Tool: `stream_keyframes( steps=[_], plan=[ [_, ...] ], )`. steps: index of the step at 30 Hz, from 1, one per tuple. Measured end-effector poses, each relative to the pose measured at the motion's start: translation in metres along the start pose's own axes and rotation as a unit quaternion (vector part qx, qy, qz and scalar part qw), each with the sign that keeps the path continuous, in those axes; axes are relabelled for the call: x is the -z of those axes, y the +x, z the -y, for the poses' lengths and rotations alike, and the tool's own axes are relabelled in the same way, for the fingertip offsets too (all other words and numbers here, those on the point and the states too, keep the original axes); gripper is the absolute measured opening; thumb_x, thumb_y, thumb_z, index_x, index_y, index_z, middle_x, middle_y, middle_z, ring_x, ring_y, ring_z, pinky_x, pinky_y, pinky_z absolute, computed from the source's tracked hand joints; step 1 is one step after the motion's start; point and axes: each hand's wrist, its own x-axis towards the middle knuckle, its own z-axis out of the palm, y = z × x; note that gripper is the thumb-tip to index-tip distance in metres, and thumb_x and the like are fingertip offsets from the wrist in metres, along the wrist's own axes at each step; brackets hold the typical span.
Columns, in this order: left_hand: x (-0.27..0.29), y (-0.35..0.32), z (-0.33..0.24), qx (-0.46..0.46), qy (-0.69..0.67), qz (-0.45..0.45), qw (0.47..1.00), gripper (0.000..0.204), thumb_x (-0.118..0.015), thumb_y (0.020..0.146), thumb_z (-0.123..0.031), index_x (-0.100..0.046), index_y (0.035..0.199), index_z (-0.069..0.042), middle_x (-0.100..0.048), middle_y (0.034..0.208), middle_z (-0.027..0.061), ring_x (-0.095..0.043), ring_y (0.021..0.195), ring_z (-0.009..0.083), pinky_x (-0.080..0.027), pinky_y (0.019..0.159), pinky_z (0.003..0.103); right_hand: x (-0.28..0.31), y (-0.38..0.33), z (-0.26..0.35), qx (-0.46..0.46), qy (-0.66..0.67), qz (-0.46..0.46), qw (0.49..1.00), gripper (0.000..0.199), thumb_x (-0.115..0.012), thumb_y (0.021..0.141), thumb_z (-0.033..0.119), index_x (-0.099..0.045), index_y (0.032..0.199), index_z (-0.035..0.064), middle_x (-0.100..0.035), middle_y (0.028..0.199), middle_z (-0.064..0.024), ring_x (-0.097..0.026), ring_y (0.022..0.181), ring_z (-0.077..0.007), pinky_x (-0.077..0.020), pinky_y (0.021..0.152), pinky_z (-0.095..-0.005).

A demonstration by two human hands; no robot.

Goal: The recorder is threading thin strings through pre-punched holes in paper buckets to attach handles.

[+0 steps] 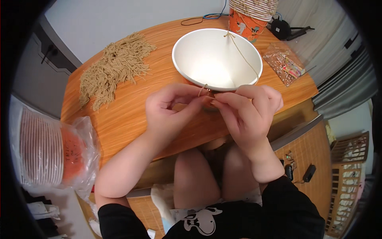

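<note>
A bucket (195, 47) with a white inside stands on the table in front of me, its open mouth facing up. A tan cord (241, 53) is knotted at its far rim and runs across the inside to the right rim. At the near rim, my left hand (173, 104) pinches a short loop of this kind of cord between thumb and finger. Close beside it, my right hand (250, 109) has its fingertips pinched on the cord too. The fingertips nearly meet just below the rim. The exact fold of the cord between them is too small to make out.
A pile of cut tan cords (115, 65) lies left on the wooden table (159, 44). Far right stand stacked orange buckets (248, 24) with corded rims. A clear bag of beads (284, 63) lies at right. Wrapped stacked buckets (41, 147) stand at left.
</note>
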Motion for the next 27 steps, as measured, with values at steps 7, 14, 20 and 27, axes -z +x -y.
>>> stream_keyframes(
  steps=[7, 14, 20, 27],
  plan=[
    [0.004, 0.002, -0.01, 0.005, 0.077, -0.026, 0.997, 0.012, -0.075, 0.085, -0.002, -0.075, 0.097, 0.0, -0.076, 0.094, 0.0075, -0.072, 0.082, 0.0125, -0.059, 0.074, 0.024, 0.011, 0.033, -0.005, 0.123, -0.033, 0.06, 0.99, 0.023, -0.079, 0.072, 0.029, -0.072, 0.093, 0.0219, -0.059, 0.095, 0.007, -0.05, 0.094, -0.0156, -0.0263, 0.085, -0.0347],
    [0.008, 0.004, -0.008, -0.033, 0.067, -0.011, 0.997, 0.013, -0.075, 0.086, -0.003, -0.074, 0.099, -0.001, -0.075, 0.091, 0.0051, -0.071, 0.08, 0.0105, -0.058, 0.07, 0.023, 0.007, 0.071, -0.003, 0.259, -0.042, 0.093, 0.96, 0.022, -0.073, 0.07, 0.027, -0.067, 0.09, 0.021, -0.058, 0.096, 0.0083, -0.051, 0.096, -0.0147, -0.029, 0.09, -0.036],
    [0.004, 0.004, -0.002, -0.007, -0.026, -0.051, 0.998, 0.01, -0.075, 0.086, -0.003, -0.072, 0.096, -0.001, -0.074, 0.09, 0.0046, -0.069, 0.08, 0.0081, -0.058, 0.069, 0.023, 0.008, 0.103, -0.008, 0.295, 0.003, 0.192, 0.936, 0.02, -0.078, 0.07, 0.018, -0.068, 0.088, 0.0166, -0.062, 0.092, 0.0048, -0.055, 0.092, -0.0204, -0.037, 0.085, -0.0353],
    [0.005, 0.006, -0.003, 0.007, -0.021, -0.04, 0.999, 0.01, -0.074, 0.088, -0.005, -0.069, 0.097, -0.001, -0.073, 0.092, 0.006, -0.069, 0.08, 0.0086, -0.058, 0.07, 0.023, 0.003, 0.115, -0.012, 0.278, 0.057, 0.258, 0.924, 0.019, -0.079, 0.074, 0.014, -0.068, 0.089, 0.0137, -0.063, 0.092, 0.0022, -0.056, 0.095, -0.0229, -0.0377, 0.088, -0.0361]
  ],
)
